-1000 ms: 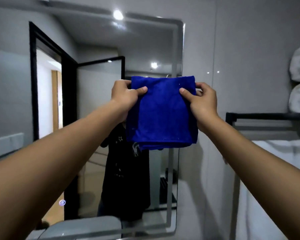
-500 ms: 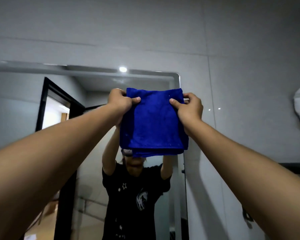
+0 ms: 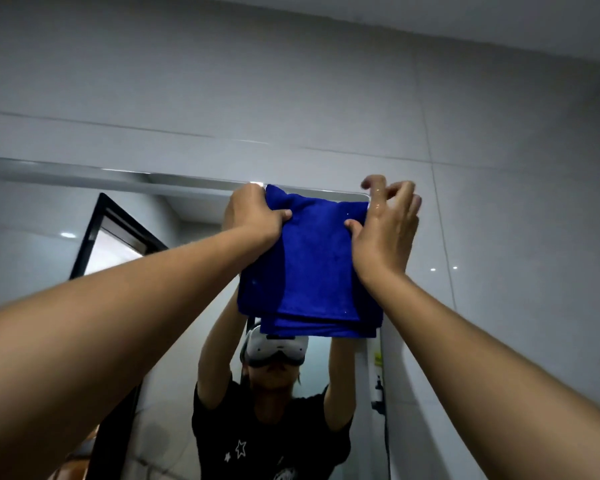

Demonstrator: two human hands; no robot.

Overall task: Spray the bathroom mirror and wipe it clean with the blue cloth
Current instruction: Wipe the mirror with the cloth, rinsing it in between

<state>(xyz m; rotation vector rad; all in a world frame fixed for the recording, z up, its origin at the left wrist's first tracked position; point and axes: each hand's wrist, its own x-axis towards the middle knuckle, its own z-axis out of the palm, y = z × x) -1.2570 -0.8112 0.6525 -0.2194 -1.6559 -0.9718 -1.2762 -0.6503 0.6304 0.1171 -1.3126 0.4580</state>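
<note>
Since the earlier frame I've lifted the blue cloth to the mirror top-right corner — left hand gripping it, right hand loosening, thumb still pressing — to start wiping from the top, I judge.

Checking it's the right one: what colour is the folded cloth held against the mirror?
Deep blue folded cloth, plain; head view.
</note>
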